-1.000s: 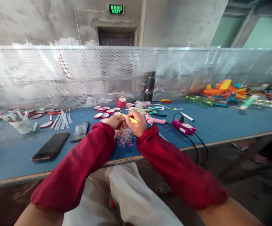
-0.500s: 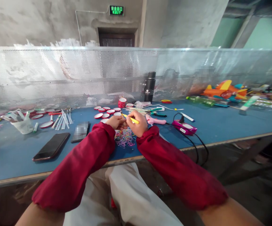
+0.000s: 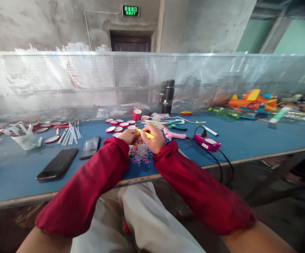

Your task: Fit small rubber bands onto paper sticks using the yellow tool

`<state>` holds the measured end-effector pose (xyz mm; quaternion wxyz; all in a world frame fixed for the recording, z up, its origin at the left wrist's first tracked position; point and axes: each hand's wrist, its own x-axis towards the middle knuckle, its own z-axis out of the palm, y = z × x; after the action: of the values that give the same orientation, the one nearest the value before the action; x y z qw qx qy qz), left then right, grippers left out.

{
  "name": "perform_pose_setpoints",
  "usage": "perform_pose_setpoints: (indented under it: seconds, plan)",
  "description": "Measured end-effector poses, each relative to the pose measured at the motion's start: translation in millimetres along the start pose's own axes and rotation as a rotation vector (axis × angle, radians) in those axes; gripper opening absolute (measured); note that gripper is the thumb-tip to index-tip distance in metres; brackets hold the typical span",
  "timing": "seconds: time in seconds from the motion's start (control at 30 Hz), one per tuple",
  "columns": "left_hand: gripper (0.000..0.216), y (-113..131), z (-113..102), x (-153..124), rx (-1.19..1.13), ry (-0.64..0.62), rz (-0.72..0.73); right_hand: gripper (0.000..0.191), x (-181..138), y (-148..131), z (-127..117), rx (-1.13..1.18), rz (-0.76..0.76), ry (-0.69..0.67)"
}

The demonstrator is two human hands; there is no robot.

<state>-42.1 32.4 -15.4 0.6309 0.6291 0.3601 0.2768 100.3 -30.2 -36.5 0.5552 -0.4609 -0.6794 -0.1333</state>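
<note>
My right hand [image 3: 156, 138] is closed round a slim yellow pen-like tool [image 3: 149, 135], its tip pointing left toward my other hand. Close beside it, my left hand [image 3: 128, 136] has its fingers pinched together. Whatever they hold is too small and hidden to name. Under both hands lies a tangled heap of thin coloured bands [image 3: 140, 155] on the blue table [image 3: 247, 140]. Just beyond my fingers are several red-rimmed white discs [image 3: 110, 129]. A patterned red cup-like roll [image 3: 137, 114] stands behind them.
A pink glue gun [image 3: 175, 135], its cord and a purple box [image 3: 207, 143] lie right of my hands. Green-handled pliers [image 3: 177, 125] and a black bottle [image 3: 168, 97] are farther back. Two phones, one dark [image 3: 57, 164], and a white cup of markers [image 3: 26, 140] sit left.
Very little differs. Both hands stay together over the coloured bands, with the yellow tool held at nearly the same angle.
</note>
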Motion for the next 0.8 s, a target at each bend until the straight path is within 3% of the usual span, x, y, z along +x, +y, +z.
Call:
perform_pose_setpoints:
  seconds: [0.2, 0.4, 0.57, 0.8]
  plan:
    - [0.008, -1.4, -0.3, 2.0, -0.010, 0.009, -0.007, 0.010, 0.7, 3.3, 1.0, -0.017, -0.002, 0.054]
    - [0.011, -0.9, -0.1, 1.7, 0.007, 0.009, -0.011, 0.010, 0.2, 3.0, 1.4, -0.002, -0.002, 0.011]
    - [0.018, -2.1, -0.1, 2.8, 0.023, 0.010, -0.006, 0.011, 0.1, 2.9, 1.5, -0.015, 0.001, 0.051]
    - [0.011, -1.7, -0.3, 3.0, 0.010, 0.012, 0.000, 0.011, 0.5, 3.0, 1.1, -0.022, -0.005, 0.049]
